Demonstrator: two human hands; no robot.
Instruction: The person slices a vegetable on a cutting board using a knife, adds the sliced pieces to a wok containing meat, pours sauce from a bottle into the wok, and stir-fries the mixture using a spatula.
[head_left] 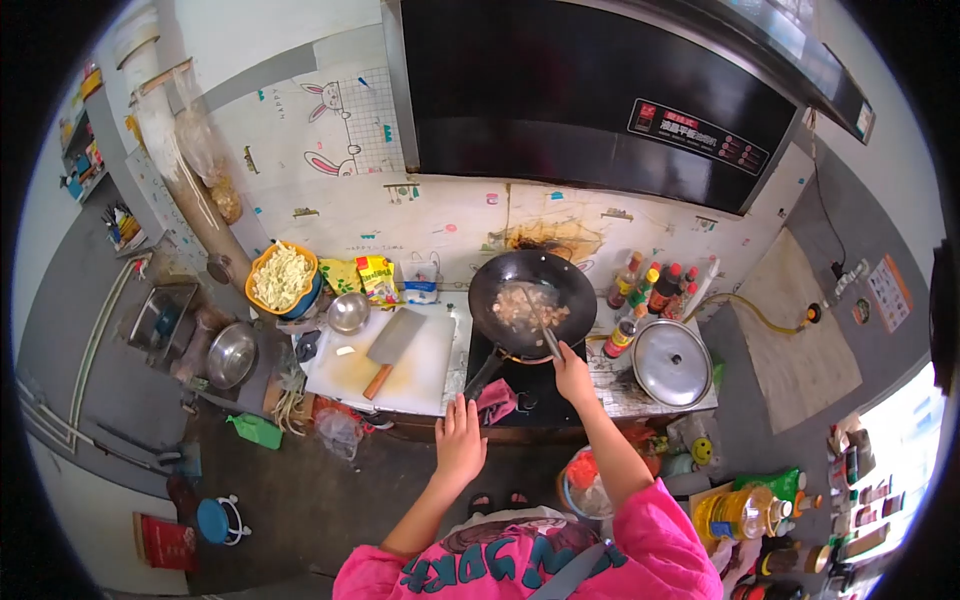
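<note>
A dark wok (485, 290) sits on the stove, with chopped, pale pinkish meat pieces (525, 308) in it. My right hand (573, 376) is closed around the handle of a spatula (550, 338), whose far end reaches into the meat. The spatula's blade is hard to make out among the pieces. My left hand (461, 442) is stretched out at the counter's front edge, fingers extended, by the end of the wok handle (484, 374); whether it touches the handle I cannot tell. A pink cloth (497, 400) lies just right of that handle.
Left of the stove, a cleaver (394, 338) rests on a white cutting board (432, 367). Behind stand a metal bowl (349, 313) and an orange-rimmed basin (255, 296) of pale shredded food. To the right are several sauce bottles (663, 290) and a pot lid (672, 364). A range hood (560, 90) overhangs.
</note>
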